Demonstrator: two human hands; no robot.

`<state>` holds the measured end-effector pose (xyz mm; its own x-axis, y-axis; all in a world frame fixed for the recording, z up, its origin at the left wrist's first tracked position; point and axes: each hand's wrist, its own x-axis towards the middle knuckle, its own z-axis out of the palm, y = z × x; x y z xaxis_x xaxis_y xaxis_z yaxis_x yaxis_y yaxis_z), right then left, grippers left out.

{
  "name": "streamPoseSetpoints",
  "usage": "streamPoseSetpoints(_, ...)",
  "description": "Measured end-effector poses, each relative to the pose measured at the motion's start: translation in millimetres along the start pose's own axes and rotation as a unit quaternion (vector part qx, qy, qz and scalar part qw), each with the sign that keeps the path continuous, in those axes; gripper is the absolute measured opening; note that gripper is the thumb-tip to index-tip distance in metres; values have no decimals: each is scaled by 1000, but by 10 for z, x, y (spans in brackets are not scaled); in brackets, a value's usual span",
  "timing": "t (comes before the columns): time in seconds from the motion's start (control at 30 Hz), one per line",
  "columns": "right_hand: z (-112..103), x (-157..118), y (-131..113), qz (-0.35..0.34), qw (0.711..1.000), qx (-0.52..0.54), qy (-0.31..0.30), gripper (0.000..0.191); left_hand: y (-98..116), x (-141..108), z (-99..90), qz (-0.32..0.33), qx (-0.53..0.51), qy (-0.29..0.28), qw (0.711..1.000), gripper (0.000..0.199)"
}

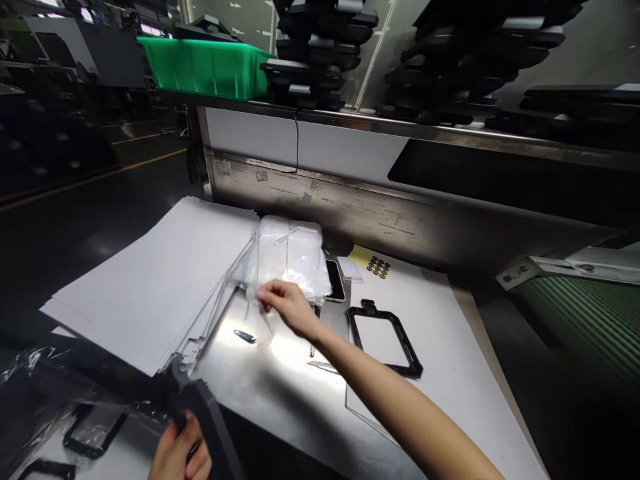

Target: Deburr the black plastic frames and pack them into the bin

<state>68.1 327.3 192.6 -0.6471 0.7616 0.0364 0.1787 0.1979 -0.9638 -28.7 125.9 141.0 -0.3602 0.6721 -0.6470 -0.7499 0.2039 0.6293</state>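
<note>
My right hand [285, 307] pinches the edge of a clear plastic film at the front of a bundle of clear plastic bags [290, 257]. My left hand [177, 450] grips a black plastic frame [207, 427] at the bottom of the view, hiding part of it. Another black frame [403, 340] lies flat on a white sheet to the right of my right forearm. A small black clip [245, 337] rests on the steel table [260, 383]. A stack of white sheets [150, 280] lies to the left of the bundle.
A phone [336, 280] and a yellow sheet of black round stickers [377, 263] lie behind the frame. More black frames in plastic [93, 430] lie lower left. Behind stand a steel ledge [350, 127], a green crate [205, 67] and racks of black frames [320, 53].
</note>
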Motion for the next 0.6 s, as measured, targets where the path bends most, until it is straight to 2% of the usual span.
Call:
streamPoseSetpoints(0.1,265,-477,-220,13,998,46,-44,15,55,-97,277,64,13,-71,995,44)
streamPoseSetpoints(0.17,388,-749,-311,16,995,66,-77,16,53,-159,376,75,31,-80,994,41)
streamPoseSetpoints(0.27,500,-1011,-321,50,981,136,-131,20,10,-236,389,72,61,-69,993,33)
streamPoseSetpoints(0.37,565,-1103,-223,88,957,233,-146,23,-6,-307,305,80,44,-77,993,36)
streamPoseSetpoints(0.43,566,-1104,-156,104,942,302,-100,25,19,-358,201,83,1,-69,994,34)
streamPoseSetpoints(0.5,523,-1086,-109,123,909,397,-38,27,59,-400,45,82,-46,-43,995,32)
streamPoseSetpoints(0.6,432,-1069,-68,148,858,491,-19,33,93,-432,-266,68,-106,20,992,33)
